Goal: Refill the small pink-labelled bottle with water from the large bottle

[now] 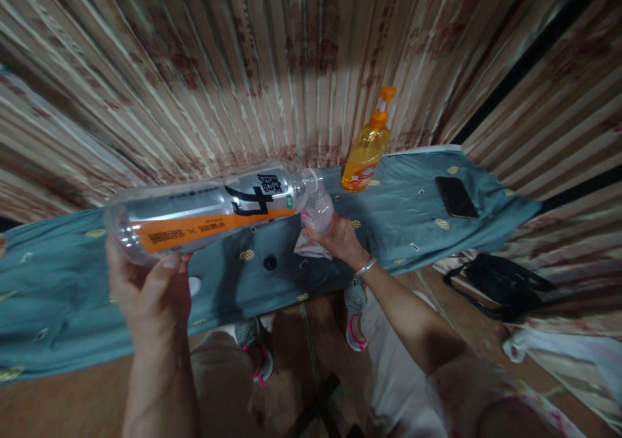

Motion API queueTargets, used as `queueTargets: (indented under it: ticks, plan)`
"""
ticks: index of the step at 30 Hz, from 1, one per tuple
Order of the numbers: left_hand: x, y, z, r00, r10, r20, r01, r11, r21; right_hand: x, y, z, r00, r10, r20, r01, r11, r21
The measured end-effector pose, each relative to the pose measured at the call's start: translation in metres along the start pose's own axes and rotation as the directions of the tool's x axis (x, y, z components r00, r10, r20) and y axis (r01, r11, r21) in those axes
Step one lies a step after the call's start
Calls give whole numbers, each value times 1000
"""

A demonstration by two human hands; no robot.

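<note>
Curling left fingers [159, 279] round large clear plastic bottle [214, 211], right fingers [326, 238] round small clear bottle [321, 210], apparently aligning mouths near teal cloth's [413, 221] edge.

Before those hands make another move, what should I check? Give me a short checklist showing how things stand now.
1. Left hand's grip on the large clear plastic bottle with silver-and-orange label: ok, held near its base.
2. Right hand's grip on the small clear plastic bottle: ok, held.
3. Bottle ends close together: ok; whether they touch, cannot tell.
4. Liquid inside the large bottle: cannot tell.
5. Orange-topped amber pump bottle out of the way: ok, apart from both.
6. Flat black rectangular device clear of the hands: ok.
</note>
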State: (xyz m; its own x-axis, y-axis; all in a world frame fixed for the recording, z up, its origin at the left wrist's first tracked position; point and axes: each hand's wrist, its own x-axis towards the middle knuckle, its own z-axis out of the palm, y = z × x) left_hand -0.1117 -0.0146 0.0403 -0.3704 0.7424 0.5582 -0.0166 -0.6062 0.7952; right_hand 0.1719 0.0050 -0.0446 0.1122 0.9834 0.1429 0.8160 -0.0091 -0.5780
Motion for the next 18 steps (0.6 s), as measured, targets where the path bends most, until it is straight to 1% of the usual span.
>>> queueTargets:
  ticks: [4, 7, 11, 18]
  plan:
    - [2, -4, -4, 999, 24, 26, -24, 1000, 13, 0, 1, 2, 1000, 0, -13, 0, 1000, -16]
    - [3, -6, -5, 1000, 28, 15, -27, 999, -31, 0, 3, 5, 999, -3, -33, 2, 1000, -17]
    - [4, -3, -2, 1000, -5, 9, 6, 996, -94, 1, 4, 6, 999, -23, -38, 24, 1000, 6]
    - [3, 1, -1, 1000, 12, 26, -10, 998, -65, 1, 2, 6, 999, 9, -39, -9, 1000, -20]
